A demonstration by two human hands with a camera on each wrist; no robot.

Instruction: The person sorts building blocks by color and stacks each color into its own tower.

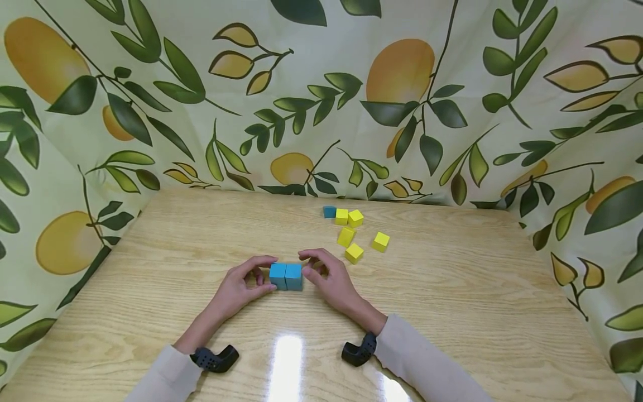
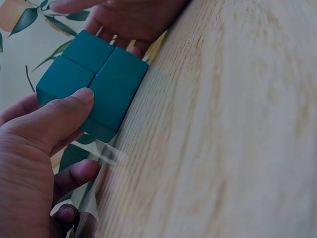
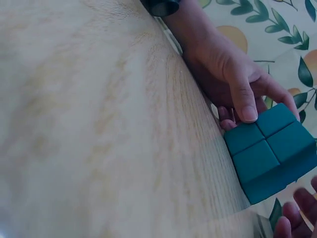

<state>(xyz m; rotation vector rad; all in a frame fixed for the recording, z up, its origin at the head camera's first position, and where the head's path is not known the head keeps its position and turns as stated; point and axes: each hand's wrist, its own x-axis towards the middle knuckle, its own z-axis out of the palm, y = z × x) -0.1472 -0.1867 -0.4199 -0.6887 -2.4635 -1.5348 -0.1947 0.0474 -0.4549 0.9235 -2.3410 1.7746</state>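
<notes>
Blue cubes (image 1: 293, 277) stand together on the table in front of me, forming a two-by-two block face in both wrist views. My left hand (image 1: 233, 290) pinches the left side of this block, the thumb on its front face and a finger reaching behind. Just off the right side is my right hand (image 1: 334, 282), fingers bent loosely and holding nothing. The right wrist view has the left thumb against a blue cube (image 3: 241, 139), while only the fingertips of my right hand (image 3: 299, 215) show at the lower corner.
Several yellow cubes (image 1: 354, 253) lie scattered beyond my right hand. One more blue cube (image 1: 329, 211) sits beside them near the table's back edge. A leaf-and-fruit patterned cloth (image 1: 321, 111) hangs behind the wooden table (image 1: 452, 290).
</notes>
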